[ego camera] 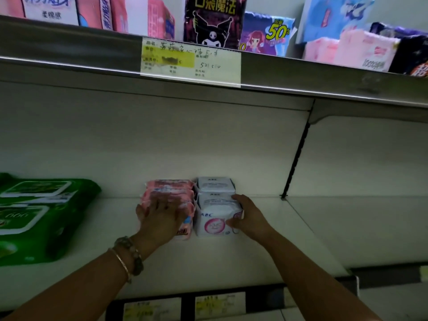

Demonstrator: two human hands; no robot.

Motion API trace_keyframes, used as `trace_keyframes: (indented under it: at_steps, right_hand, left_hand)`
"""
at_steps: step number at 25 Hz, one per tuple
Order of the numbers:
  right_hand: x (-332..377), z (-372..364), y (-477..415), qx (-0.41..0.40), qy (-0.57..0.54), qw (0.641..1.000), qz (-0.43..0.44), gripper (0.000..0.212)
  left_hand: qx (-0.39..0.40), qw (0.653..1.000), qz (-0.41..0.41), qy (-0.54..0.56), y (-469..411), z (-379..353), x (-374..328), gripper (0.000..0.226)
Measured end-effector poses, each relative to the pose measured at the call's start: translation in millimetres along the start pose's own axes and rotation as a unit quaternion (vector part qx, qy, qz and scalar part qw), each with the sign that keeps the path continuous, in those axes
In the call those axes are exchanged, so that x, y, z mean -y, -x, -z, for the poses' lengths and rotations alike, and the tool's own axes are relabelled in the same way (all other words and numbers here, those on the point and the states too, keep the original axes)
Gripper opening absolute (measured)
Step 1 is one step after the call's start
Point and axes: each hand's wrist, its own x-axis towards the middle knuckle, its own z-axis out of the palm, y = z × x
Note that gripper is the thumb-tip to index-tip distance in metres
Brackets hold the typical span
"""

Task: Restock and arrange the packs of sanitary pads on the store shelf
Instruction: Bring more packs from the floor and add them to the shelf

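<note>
Two hands: left (159,216) covers pink packs (170,186), right (249,216) grips white pack (214,224).

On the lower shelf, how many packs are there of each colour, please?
green lidded packs: 2 in view
pink packs: 3, likely; the left hand covers part of them
white ABC packs: 2; the right hand holds the front one
Total: 7
</note>
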Motion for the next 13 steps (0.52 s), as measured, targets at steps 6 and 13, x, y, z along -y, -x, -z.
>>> trace_keyframes:
  at_steps: [6, 13]
  right_hand:
    - [23, 21, 28, -0.065, 0.004, 0.997, 0.028, 0.052]
    - [21, 70, 108, -0.122, -0.077, 0.988, 0.055, 0.039]
  left_hand:
    - [-0.076, 0.993, -0.038, 0.078, 33, 11, -45, 0.067]
    - [-0.091, 0.986, -0.074, 0.115, 110, 15, -123, 0.065]
